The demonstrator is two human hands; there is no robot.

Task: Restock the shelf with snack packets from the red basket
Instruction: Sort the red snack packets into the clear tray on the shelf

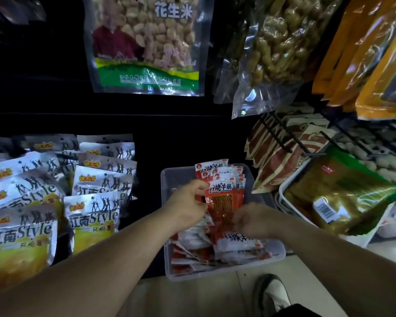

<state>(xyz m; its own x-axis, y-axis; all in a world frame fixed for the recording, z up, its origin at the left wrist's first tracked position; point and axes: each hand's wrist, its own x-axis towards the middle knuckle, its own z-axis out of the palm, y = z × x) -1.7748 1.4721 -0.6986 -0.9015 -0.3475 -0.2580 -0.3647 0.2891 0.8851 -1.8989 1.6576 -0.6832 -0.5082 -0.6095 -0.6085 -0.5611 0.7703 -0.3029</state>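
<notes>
A clear plastic bin (224, 268) on the shelf holds red-and-white snack packets. Several stand upright at its back (217, 170) and several lie flat at its front (206, 252). My left hand (188, 203) pinches the left top edge of the front upright packet (223, 197). My right hand (253, 219) grips the lower right part of that same packet with curled fingers. No red basket is in view.
Silver-and-yellow snack bags (92, 216) stand in rows to the left. Peanut bags (146, 44) hang above on hooks. A white basket (286, 179) with a green-gold bag (343, 195) sits right. My shoe (272, 294) rests on the pale floor below.
</notes>
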